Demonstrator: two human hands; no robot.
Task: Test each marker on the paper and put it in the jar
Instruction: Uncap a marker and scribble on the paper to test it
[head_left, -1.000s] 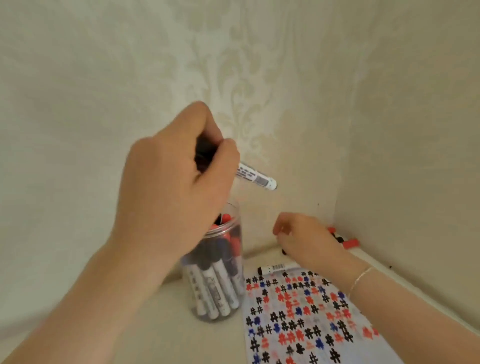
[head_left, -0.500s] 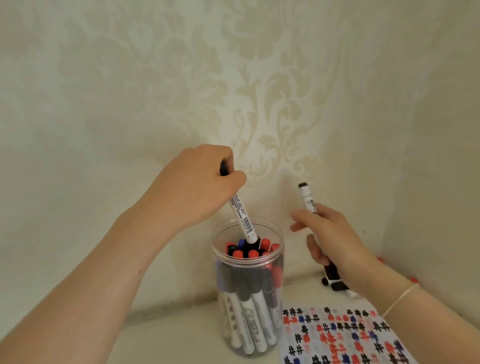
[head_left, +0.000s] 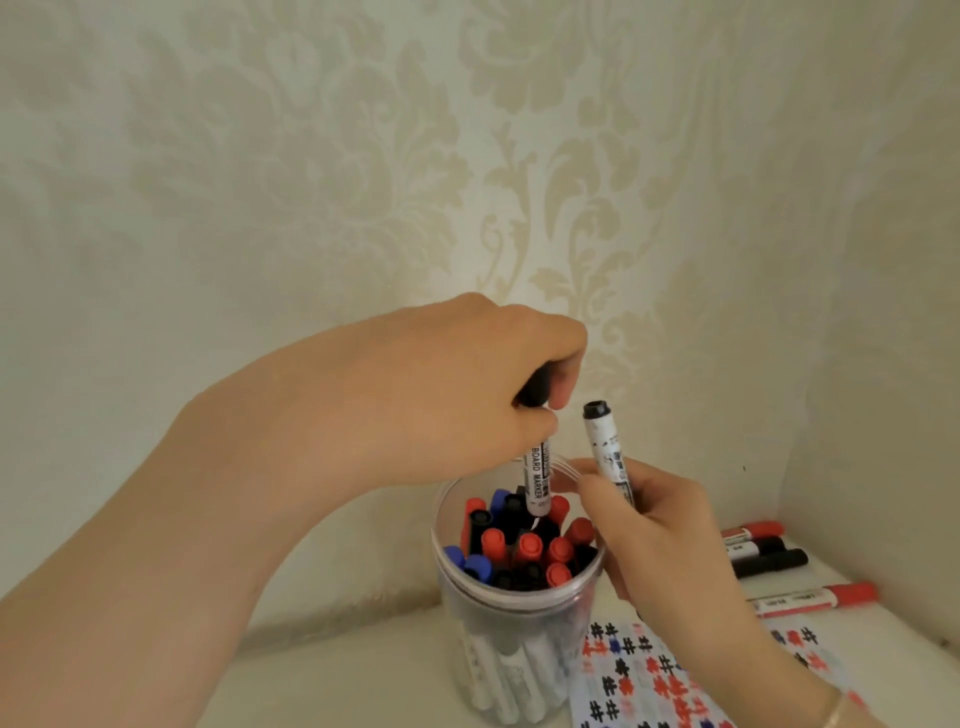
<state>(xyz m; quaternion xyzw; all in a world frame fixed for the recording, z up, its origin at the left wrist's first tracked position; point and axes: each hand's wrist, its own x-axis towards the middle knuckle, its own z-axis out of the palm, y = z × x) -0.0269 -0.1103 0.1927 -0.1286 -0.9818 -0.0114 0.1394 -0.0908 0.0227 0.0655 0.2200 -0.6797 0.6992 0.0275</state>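
The jar (head_left: 519, 618) mouth below the left hand's fingers (head_left: 558, 384) is crowded with upright markers (head_left: 524, 551). Right of the fingers, passage is narrowed by the right hand (head_left: 654, 525); behind them, by the wall (head_left: 467, 182).

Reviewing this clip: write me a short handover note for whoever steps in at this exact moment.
Left hand grips a black-capped white board marker by its cap, lower end inside the mouth of the clear plastic jar.
Right hand holds a second white marker with a black end upright beside the jar rim.
Done: the jar holds many red, blue and black markers; the white paper sheet is covered in hash marks.
Left: release the left marker, handle the right one, then the four loose red and black markers lying by the wall corner.
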